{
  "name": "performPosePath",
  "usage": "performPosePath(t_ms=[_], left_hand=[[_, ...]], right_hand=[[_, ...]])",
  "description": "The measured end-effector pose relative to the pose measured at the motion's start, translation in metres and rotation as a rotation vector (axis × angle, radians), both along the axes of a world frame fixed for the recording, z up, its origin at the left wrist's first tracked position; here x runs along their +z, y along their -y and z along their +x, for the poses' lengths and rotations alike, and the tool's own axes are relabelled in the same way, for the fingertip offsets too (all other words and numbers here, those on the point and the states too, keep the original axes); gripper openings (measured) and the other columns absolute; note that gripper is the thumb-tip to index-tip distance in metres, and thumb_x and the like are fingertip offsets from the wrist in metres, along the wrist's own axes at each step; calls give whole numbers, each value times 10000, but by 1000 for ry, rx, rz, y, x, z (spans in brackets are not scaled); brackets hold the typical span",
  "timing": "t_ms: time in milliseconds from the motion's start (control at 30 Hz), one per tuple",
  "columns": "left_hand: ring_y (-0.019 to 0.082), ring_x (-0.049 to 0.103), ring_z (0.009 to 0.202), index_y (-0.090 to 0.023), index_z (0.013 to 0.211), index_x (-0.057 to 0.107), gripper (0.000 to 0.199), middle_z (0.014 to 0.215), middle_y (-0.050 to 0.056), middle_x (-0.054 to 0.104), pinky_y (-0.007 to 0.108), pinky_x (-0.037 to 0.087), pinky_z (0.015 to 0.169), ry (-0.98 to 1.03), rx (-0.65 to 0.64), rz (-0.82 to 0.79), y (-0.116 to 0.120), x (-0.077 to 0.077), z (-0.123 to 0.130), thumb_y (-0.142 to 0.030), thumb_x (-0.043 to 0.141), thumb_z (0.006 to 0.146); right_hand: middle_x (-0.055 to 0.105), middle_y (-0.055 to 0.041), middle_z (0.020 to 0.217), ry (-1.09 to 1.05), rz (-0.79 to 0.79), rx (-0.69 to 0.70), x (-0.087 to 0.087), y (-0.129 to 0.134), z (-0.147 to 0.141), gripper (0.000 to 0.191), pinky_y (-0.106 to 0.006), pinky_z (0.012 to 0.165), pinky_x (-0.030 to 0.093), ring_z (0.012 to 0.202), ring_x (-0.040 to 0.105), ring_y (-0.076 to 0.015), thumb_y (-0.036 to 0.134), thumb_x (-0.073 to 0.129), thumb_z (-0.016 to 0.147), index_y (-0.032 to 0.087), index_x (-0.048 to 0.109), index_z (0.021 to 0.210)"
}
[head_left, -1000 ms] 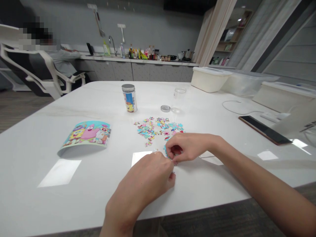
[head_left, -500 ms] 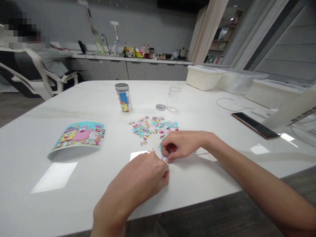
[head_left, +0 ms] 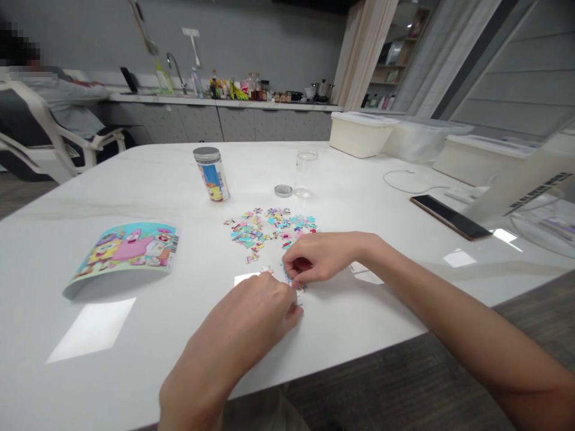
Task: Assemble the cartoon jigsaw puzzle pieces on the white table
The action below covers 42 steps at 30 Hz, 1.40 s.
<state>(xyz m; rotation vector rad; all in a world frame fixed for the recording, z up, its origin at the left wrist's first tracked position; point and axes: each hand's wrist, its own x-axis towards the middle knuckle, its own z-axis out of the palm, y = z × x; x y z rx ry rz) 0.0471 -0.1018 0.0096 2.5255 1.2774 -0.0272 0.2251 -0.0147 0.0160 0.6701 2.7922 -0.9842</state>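
Observation:
My right hand (head_left: 314, 257) is closed, its thumb and fingers pinched down on a few colourful jigsaw pieces (head_left: 286, 275) at the tabletop. Close beside it, my left hand (head_left: 256, 314) is curled with its back up, its fingertips at the near edge of the same pieces. Most of what lies under both hands is hidden. Just beyond them is a loose heap of small jigsaw pieces (head_left: 247, 233), mainly blue, pink and yellow. Off to the left, a curved cartoon picture sheet (head_left: 135, 248) rests on the table.
Behind the heap stand a lidded picture jar (head_left: 212, 175), a metal lid (head_left: 283, 191) and a clear jar (head_left: 306, 173). To the right are a phone (head_left: 449, 216), a cable and storage boxes (head_left: 362, 134) on the white table (head_left: 157, 341). A person sits at the far left.
The view has swung slightly, so the table items appear further left. Both hands stay close together over the pieces, with only small finger movement.

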Motion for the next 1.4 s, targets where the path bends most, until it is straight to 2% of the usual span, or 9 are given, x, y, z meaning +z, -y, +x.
performPosePath(t_ms=[200,367,567,800,1033,1167,1400], left_hand=[[185,554,614,-189,688,632,255,645,50,624,305,308,568,-26,34,10,0,-7,1,-180,432,847],[227,608,726,-211,854,679,225,752,62,673,318,377,625,25,127,-3,2,-14,2,-193,456,844],[246,625,769,-209,887,674,217,737,61,661,334,417,659,22,171,8,4,-12,4,-182,464,843],[244,617,802,-200,883,652,221,769,60,662,334,421,676,41,145,44,10,-9,1,-162,436,853],[219,585,721,-211,841,631,227,729,40,639,321,377,615,64,112,31,7,-12,3,-187,408,875],[227,585,750,-201,822,597,193,728,39,628,325,368,614,67,106,61,9,-13,2,-152,412,848],[221,587,760,-200,828,577,177,792,48,638,329,378,636,43,106,22,10,-11,2,-163,405,846]], right_hand=[[531,39,623,1,-3,2,0,0,0,86,-224,584,336,573,468,-81,210,593,834,152,592,770],[536,39,624,8,1,-4,1,0,-1,84,-223,579,337,573,476,-82,216,597,829,152,593,774],[534,37,629,14,2,-4,2,1,-1,77,-220,574,339,571,468,-79,203,597,822,152,586,766],[532,40,623,16,-2,-8,1,1,-1,96,-216,559,336,560,465,-76,227,600,832,156,588,768],[532,41,626,17,-13,-10,1,1,-1,74,-216,567,340,566,467,-76,207,603,826,152,592,778],[536,38,628,12,-18,-9,1,1,-1,72,-217,575,344,573,475,-78,203,604,825,150,595,777],[546,35,631,9,-42,-14,1,0,-1,82,-221,578,345,569,472,-78,216,609,826,149,595,781]])
